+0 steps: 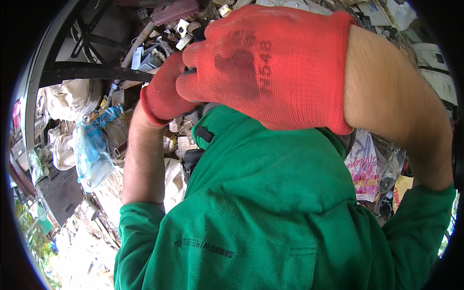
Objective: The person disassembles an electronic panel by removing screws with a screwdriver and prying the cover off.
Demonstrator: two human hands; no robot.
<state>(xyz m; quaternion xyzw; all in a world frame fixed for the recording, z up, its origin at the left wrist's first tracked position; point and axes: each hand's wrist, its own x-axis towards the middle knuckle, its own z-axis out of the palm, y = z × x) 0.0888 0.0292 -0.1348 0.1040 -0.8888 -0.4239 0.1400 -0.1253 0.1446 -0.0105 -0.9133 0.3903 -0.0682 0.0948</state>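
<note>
Both of my hands wear red knitted gloves with dark palm coating and meet in front of my chest. My right hand [261,67] is near the camera, back of the glove turned up, its fingers curled toward the left. Tucked against those fingertips, my left hand [166,92] is closed too, its fingers partly behind the right hand. Whatever the two hands hold, if anything, is hidden by the gloves. Beneath them is the green shirt [270,193] on my body, its sleeves ending near the elbows.
Mixed scrap and rubbish surround me. A dark metal frame [92,75] stands at the left, beside a blue and clear plastic bag [92,154] and a whitish sack [72,99]. A pink flat piece [176,10] lies at the far side; a printed pink-white bag [362,166] lies right.
</note>
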